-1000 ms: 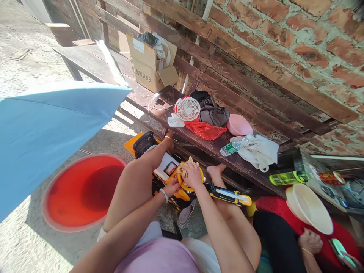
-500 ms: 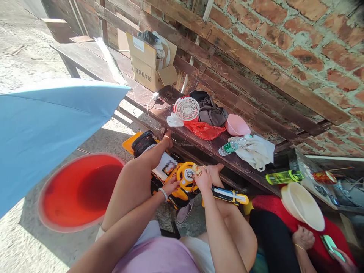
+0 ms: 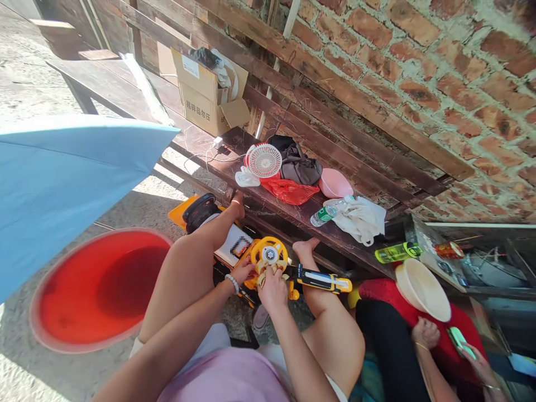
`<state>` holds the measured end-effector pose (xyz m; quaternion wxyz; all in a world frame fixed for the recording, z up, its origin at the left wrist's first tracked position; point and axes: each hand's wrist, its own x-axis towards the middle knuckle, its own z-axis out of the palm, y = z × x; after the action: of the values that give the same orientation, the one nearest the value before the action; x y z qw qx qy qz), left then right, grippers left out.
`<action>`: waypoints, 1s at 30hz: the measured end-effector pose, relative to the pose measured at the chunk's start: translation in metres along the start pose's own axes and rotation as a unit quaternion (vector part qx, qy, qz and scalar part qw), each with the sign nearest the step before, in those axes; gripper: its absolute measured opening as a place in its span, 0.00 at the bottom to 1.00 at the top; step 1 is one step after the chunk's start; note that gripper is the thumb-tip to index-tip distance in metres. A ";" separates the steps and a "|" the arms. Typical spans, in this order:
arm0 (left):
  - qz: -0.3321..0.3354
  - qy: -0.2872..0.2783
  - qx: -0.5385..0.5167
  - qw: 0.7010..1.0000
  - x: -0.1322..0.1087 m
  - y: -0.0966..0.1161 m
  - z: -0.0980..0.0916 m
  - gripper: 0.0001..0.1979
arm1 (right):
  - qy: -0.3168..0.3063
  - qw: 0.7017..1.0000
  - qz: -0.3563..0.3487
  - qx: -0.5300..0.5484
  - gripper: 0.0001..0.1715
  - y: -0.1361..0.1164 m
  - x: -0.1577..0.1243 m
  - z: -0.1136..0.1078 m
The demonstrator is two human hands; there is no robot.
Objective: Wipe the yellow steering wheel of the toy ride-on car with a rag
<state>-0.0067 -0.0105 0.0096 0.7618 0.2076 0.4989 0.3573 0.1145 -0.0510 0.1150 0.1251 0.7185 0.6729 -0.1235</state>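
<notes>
Clutching a pale cloth [image 3: 264, 275], the right hand [image 3: 273, 289] touches the yellow steering wheel [image 3: 270, 252]; beside it, the left hand [image 3: 242, 272] grips its rim.

Left flank: our left leg [image 3: 188, 268], raised; beyond it the red basin [image 3: 100, 285] and the blue umbrella [image 3: 62, 184].
Right flank: our right leg [image 3: 330, 329], a yellow toy blaster [image 3: 324, 281] at the shin.
Ahead: steering wheel [image 3: 270, 254], with the bench [image 3: 192, 139] edge just behind it.
Bench top: crowded from fan [image 3: 263, 161] to white cloth [image 3: 360, 218]; we note bare plank left of the fan (cables cross it).
Open: the gap between our legs.
</notes>
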 end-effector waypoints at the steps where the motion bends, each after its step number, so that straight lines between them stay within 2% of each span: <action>1: -0.001 0.003 -0.001 1.000 -0.001 0.000 0.001 0.24 | -0.003 1.000 -0.010 -0.001 0.31 -0.004 -0.003 0.002; 4: -0.007 0.013 -0.001 1.000 -0.004 0.001 0.002 0.23 | -0.001 0.998 -0.056 0.033 0.30 -0.004 -0.007 0.008; 7: -0.010 0.018 0.004 1.000 -0.005 0.001 0.002 0.22 | 0.030 0.985 -0.099 0.135 0.29 0.016 0.003 0.009; 10: -0.013 0.021 0.011 1.000 -0.004 0.001 0.000 0.20 | 0.119 0.966 -0.097 0.210 0.29 0.041 0.032 0.000; 12: -0.014 0.021 0.015 1.000 -0.003 0.001 -0.001 0.20 | 0.183 0.956 -0.075 0.218 0.32 0.051 0.057 -0.011; 13: -0.013 0.021 0.018 1.000 -0.003 0.000 -0.001 0.19 | 0.194 0.955 -0.066 0.214 0.34 0.053 0.071 -0.016; 16: -0.008 0.019 0.025 0.999 -0.002 0.000 -0.001 0.18 | 0.140 0.974 -0.049 0.170 0.34 0.042 0.103 -0.024; 18: -0.006 0.016 0.027 0.999 -0.002 0.000 -0.001 0.18 | 0.104 0.985 -0.049 0.129 0.31 0.028 0.113 -0.023; 20: -0.006 0.013 0.027 1.000 -0.003 0.000 -0.002 0.18 | 0.096 0.988 -0.063 0.104 0.29 0.014 0.113 -0.019; 23: -0.006 0.011 0.025 1.000 -0.003 0.001 -0.002 0.20 | 0.081 0.986 -0.117 0.085 0.31 0.002 0.098 -0.016; 25: -0.009 0.010 0.026 1.000 -0.002 0.001 -0.002 0.22 | 0.060 0.982 -0.159 0.078 0.31 0.001 0.083 -0.017; 27: -0.010 0.010 0.027 1.000 -0.002 0.001 -0.002 0.24 | 0.045 0.978 -0.188 0.072 0.26 0.001 0.065 -0.017; 30: -0.001 0.002 0.023 1.000 -0.003 0.000 -0.001 0.26 | 0.035 0.977 -0.202 0.063 0.23 0.007 0.038 -0.011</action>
<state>-0.0083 -0.0128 0.0108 0.7563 0.2237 0.5085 0.3456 0.1236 -0.0121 0.1126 0.0281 0.5783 0.7989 -0.1628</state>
